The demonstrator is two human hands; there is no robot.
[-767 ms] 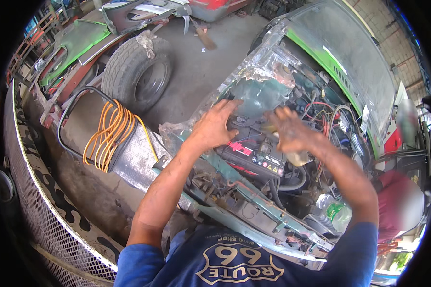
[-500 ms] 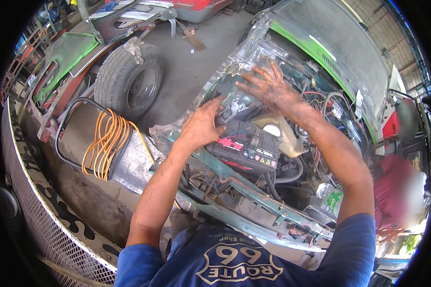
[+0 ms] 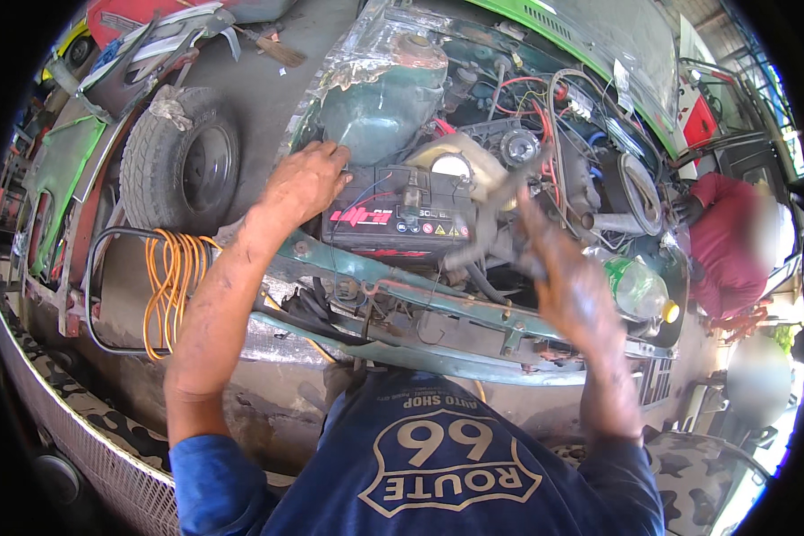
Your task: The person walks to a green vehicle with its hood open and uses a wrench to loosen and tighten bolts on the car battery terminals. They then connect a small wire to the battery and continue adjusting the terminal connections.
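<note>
In the head view, my left hand (image 3: 308,179) curls its fingers at the back-left corner of a black car battery (image 3: 393,237), beside a thin blue wire; what lies under the fingertips is hidden. Right of the battery my right hand (image 3: 554,277) is smeared by motion, with a grey streak around its fingers that I cannot make out. A cream plastic reservoir (image 3: 473,170) sits behind the battery, and a dented green inner panel (image 3: 371,107) rises behind my left hand. A green front crossmember (image 3: 420,304) runs before both hands.
A plastic bottle (image 3: 634,290) lies at the bay's right, beside a co-worker in maroon (image 3: 724,237). A loose tire (image 3: 143,170), coiled orange hose (image 3: 163,295) and mesh panel (image 3: 80,429) are on the left. A green-edged hood (image 3: 616,80) is behind the engine.
The view has shifted. My right hand has come from spread fingers over the inner panel down and toward me to the battery's right, now blurred. My left hand remains near the battery's back-left corner.
</note>
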